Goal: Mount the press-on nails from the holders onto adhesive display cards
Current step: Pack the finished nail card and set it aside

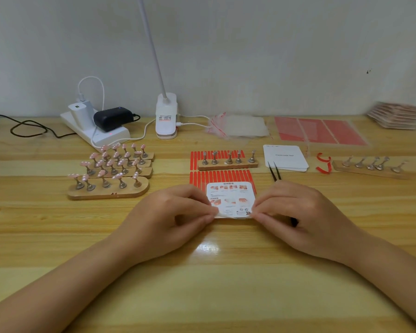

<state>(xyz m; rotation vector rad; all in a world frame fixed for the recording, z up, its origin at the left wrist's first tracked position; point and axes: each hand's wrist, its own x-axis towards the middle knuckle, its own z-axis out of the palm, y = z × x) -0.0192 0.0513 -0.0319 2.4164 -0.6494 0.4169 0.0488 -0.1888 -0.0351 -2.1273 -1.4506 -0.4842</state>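
Setting: a wooden table [226,284] against a pale wall, seen from above the person's forearms.
Upper left: a white power strip [99,133] carrying a white charger and a black adapter, its dark cable trailing off the left edge.
Upper centre: the clip base of a white desk lamp [166,116], its stalk rising out of frame.
Upper right: clear bags with red seals [238,126], red adhesive sheets [320,132], and a blurred stack of packets at the far edge.
Left of centre: four wooden holders [108,192] in staggered rows, each metal stand topped with a pink press-on nail [73,176].
Centre: a bare-topped holder [227,164] lying across red adhesive strips [220,176]; a second bare holder sits at right, beside curled red backing.
Right of centre: a stack of white cards [286,157], just beyond the tweezer tips.
Display card: the printed card [231,199] lies in the middle of the frame, over the near row of strips, its lower corners hidden by fingers.
Left hand [175,217]: curled, thumb and fingertips pinching the card's lower left edge.
Right hand [300,215]: curled, pinching the lower right edge, with black tweezers [274,170] tucked through the palm, points aimed away.
Forearms: both rest low, angled inward from the bottom corners.
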